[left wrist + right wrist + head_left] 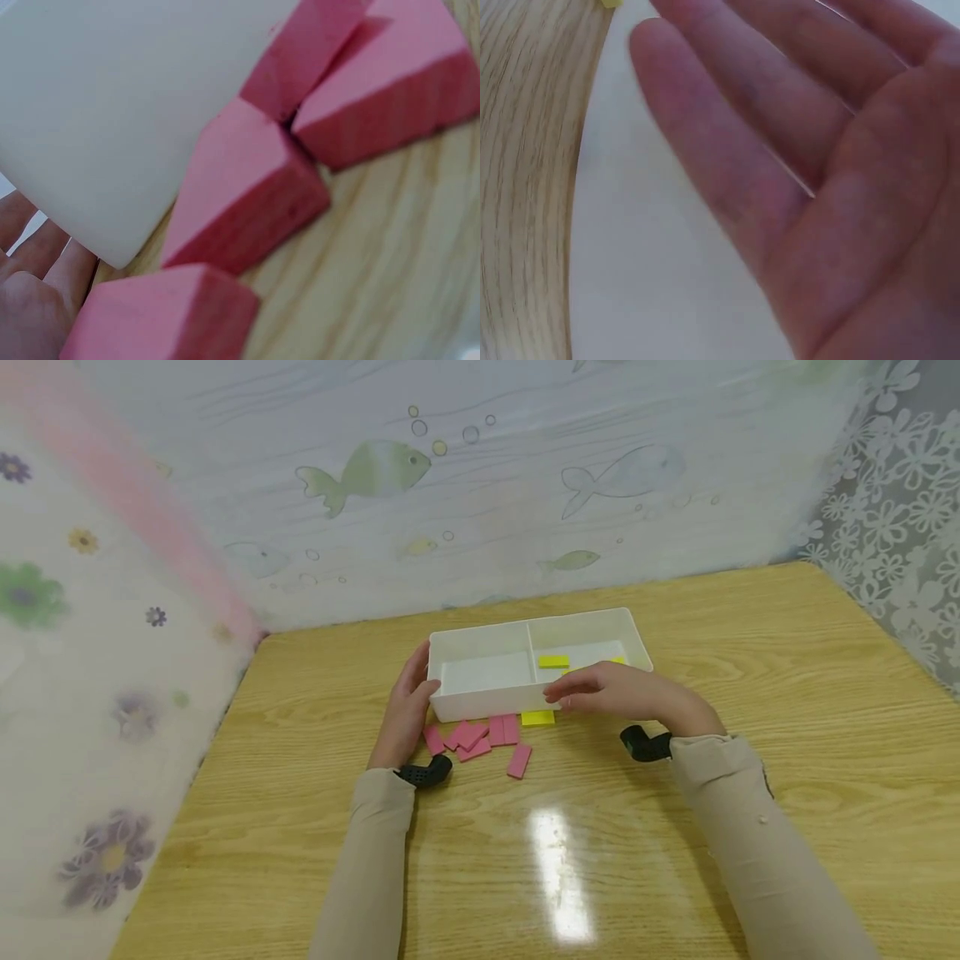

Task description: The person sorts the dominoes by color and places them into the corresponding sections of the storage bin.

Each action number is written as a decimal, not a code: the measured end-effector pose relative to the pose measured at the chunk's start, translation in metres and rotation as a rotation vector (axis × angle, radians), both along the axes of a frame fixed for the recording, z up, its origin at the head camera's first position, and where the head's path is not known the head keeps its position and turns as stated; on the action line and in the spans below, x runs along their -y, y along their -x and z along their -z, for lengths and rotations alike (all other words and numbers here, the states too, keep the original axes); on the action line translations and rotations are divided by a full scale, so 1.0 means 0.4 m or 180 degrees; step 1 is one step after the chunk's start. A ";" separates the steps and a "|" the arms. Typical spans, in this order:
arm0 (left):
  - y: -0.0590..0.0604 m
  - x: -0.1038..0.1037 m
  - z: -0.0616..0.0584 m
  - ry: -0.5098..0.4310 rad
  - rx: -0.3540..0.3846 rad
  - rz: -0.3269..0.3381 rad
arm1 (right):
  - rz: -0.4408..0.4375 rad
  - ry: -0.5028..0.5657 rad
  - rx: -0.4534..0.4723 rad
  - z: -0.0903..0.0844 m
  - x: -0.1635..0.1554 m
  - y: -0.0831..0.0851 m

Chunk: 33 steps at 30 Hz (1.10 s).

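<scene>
The yellow block (537,718) is lying on the wooden table (787,710), touching the near wall of the white tray (487,702), just right of the pink blocks (480,739). Your right hand (618,691) is hovering above it, fingers straight and relaxed, holding nothing. Come down onto the block's long edges, since the tray wall is crowding its far side, and lift it clear before moving over the right compartment, where another yellow block (553,661) is lying. Your left hand (408,710) is bracing the tray's left end with flat fingers; keep pressing there.
</scene>
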<state>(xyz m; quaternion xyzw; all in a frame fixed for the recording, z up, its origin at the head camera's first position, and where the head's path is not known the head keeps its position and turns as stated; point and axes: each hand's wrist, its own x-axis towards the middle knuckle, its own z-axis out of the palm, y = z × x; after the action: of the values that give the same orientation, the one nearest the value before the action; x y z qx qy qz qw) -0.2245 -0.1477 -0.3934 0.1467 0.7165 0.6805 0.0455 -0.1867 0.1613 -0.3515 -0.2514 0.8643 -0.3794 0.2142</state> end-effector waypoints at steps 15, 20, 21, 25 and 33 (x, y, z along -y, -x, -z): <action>0.002 -0.003 -0.002 0.0003 -0.0012 0.0025 | -0.0255 -0.0515 -0.0181 0.025 0.021 -0.005; 0.004 -0.003 -0.002 -0.0013 -0.0024 0.0031 | -0.0277 -0.0649 -0.0375 0.023 0.037 -0.007; 0.004 -0.003 -0.001 -0.0002 -0.0023 0.0027 | -0.0265 -0.0670 -0.0378 0.023 0.041 -0.007; 0.004 -0.001 0.000 0.0008 -0.0010 0.0005 | -0.0165 -0.0775 -0.0416 0.018 0.055 -0.011; 0.003 0.000 0.000 0.0044 -0.0018 -0.0029 | -0.0003 -0.0816 -0.0521 0.016 0.064 -0.013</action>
<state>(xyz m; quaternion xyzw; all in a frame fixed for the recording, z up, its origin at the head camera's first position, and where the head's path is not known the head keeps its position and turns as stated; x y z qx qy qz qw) -0.2256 -0.1478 -0.3934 0.1450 0.7220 0.6752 0.0415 -0.1817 0.1356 -0.3577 -0.2526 0.9201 -0.2440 0.1735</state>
